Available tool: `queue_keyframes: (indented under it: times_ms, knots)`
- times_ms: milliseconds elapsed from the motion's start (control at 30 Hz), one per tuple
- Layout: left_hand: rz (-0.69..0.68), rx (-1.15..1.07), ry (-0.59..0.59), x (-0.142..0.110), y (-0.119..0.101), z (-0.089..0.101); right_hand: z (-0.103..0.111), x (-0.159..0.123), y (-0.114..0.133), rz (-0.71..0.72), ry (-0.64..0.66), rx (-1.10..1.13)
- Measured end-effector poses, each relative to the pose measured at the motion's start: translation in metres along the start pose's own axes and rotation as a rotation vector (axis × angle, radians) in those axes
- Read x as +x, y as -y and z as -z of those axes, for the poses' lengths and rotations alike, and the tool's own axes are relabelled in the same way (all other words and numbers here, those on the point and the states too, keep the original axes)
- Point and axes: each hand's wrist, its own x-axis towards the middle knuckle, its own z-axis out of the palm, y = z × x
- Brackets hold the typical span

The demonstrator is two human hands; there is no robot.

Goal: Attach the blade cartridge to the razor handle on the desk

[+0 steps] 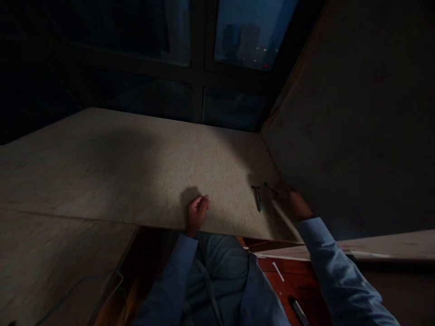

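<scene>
Left hand (197,213) rests on the board (142,172), fingers curled shut, empty; right hand (288,199) reaches beside the small tool (258,199), fingers spread.

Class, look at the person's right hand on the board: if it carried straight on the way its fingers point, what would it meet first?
Probably the small dark piece just beyond the right hand; behind that stands the upright panel. The light is dim, so depth is uncertain.

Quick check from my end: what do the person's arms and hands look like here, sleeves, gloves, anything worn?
Both arms wear long light blue sleeves reaching the wrists, seemingly of a shirt or jacket. The left hand and right hand are bare: no gloves. The dim light hides any rings, watch or markings.
</scene>
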Motion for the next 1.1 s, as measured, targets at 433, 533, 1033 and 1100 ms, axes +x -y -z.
queue_keyframes:
  times_ms: [433, 533, 1033, 1100]
  knots:
    - [-0.283, 0.651, 0.271, -0.01, -0.003, -0.002, -0.063, 0.082, 0.251, 0.363, 0.26, 0.182]
    - [-0.197, 0.62, 0.273, -0.01, -0.002, 0.0, -0.089, 0.096, 0.292, 0.444, 0.374, 0.091]
    - [-0.103, 0.368, 0.097, -0.006, 0.007, 0.004, -0.127, 0.119, 0.335, 0.561, 0.44, -0.062]
    - [-0.097, 0.354, 0.098, -0.005, 0.01, 0.004, -0.129, 0.119, 0.336, 0.562, 0.434, -0.051]
